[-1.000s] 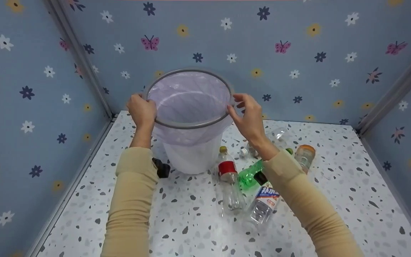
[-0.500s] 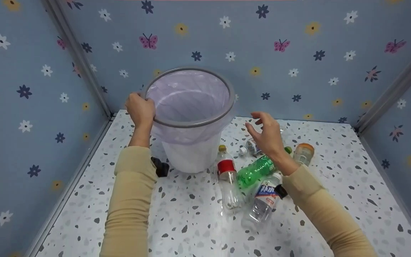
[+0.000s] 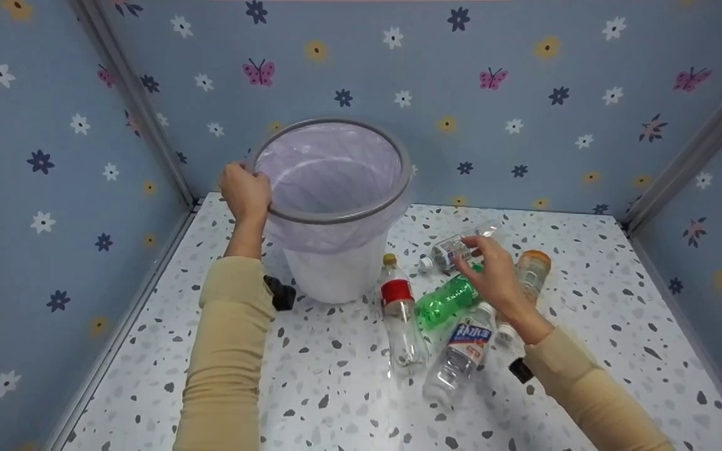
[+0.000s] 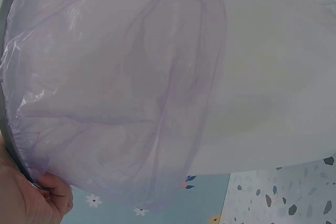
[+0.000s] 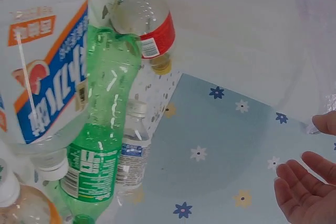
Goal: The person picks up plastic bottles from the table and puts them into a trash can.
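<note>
One green bottle [image 3: 444, 303] lies partly beneath the right hand [image 3: 494, 273].

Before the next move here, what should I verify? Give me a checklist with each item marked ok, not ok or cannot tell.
1. Left hand grips the round grey rim: ok.
2. Translucent purple plastic liner hangs over the rim's near side: ok.
3. White plastic bin has its base flat on the speckled white table: cannot tell from these angles.
4. Right hand free of any held object: ok, fingers apart.
5. Bottles well spaced: not ok, the green plastic bottle lies crowded among clear ones.
6. Bin floor free of objects: cannot tell, the bottom is hidden.
</note>
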A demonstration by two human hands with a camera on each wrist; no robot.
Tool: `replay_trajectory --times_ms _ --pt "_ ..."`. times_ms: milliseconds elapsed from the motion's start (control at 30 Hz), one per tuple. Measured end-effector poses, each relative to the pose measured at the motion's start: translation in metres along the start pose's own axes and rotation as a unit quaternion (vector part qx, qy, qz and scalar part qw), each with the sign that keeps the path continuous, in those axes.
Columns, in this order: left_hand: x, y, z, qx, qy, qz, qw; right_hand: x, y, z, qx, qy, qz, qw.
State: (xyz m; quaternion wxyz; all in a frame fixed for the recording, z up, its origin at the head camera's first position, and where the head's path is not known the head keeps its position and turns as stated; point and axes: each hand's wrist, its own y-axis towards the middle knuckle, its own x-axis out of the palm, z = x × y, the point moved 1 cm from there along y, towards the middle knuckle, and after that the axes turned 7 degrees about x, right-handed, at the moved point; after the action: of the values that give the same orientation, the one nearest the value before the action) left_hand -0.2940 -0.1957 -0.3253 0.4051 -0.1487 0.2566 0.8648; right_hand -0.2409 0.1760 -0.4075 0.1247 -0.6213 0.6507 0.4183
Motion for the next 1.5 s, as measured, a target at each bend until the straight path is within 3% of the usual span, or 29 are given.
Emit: replay_trajectory --times_ms 333,533,867,1200,1500 --pt "0.000 0.000 0.001 0.000 -0.007 0.001 1.0000 0.000 -0.031 0.018 0.019 -0.029 -0.049 0.998" --pt "0.000 0.000 0.001 -0.005 -0.008 -0.002 1.0000 -0.001 -0.045 0.028 0.003 -0.035 -0.072 0.997" --pt "0.000 0.000 -0.001 0.011 -0.001 0.012 0.9999 -0.001 -0.066 0.042 -0.010 -0.021 -0.143 0.989" --pt "0.000 -0.001 -0.001 -0.004 -0.005 0.003 1.0000 0.005 -0.086 0.049 0.067 -0.069 -0.143 0.985" --pt "-0.001 -0.001 0.000 -0.004 -0.004 0.005 1.0000 0.010 -0.097 0.054 0.121 -0.054 -0.144 0.981"
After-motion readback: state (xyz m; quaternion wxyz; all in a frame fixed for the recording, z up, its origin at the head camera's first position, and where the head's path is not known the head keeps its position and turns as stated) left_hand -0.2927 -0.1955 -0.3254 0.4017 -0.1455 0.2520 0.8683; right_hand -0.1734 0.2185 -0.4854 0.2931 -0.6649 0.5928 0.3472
